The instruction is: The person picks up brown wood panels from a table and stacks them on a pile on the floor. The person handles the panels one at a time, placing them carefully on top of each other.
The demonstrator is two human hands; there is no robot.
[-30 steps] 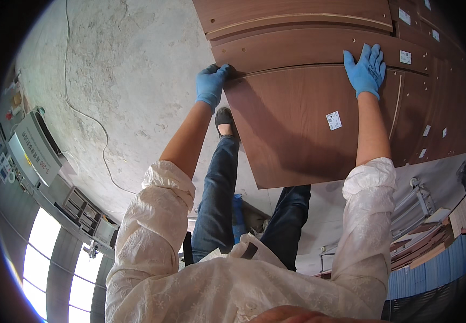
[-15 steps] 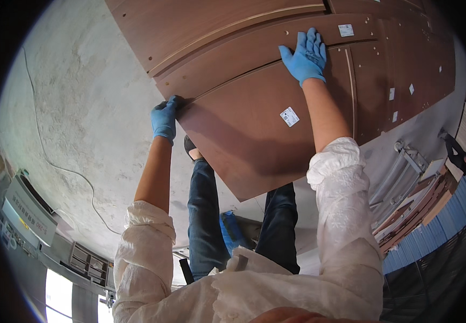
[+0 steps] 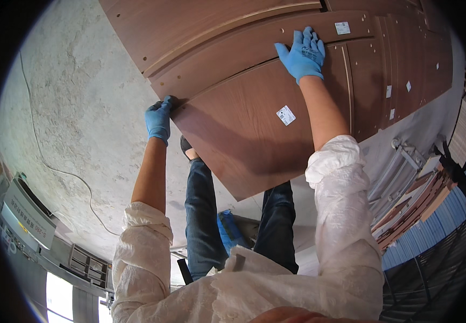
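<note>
Over a rough grey concrete floor (image 3: 77, 107), the person leans forward holding a flat reddish-brown wooden panel (image 3: 243, 129) that carries a small white sticker (image 3: 285, 114). Their left hand (image 3: 159, 119), in a blue glove, grips the panel's left corner, fingers curled shut around its edge. Their right hand (image 3: 303, 54), also blue-gloved, lies flat on the panel's far edge with the fingers spread and pressed against the wood, where it meets a stack of similar brown wooden boards (image 3: 233, 32) lying on the floor. Those boards have small drilled holes and white labels. Both forearms are bare below loose white sleeves (image 3: 340, 215). Beneath the panel show legs in dark blue jeans (image 3: 200, 215). A thin grey cable (image 3: 44, 156) runs across the floor at left.
</note>
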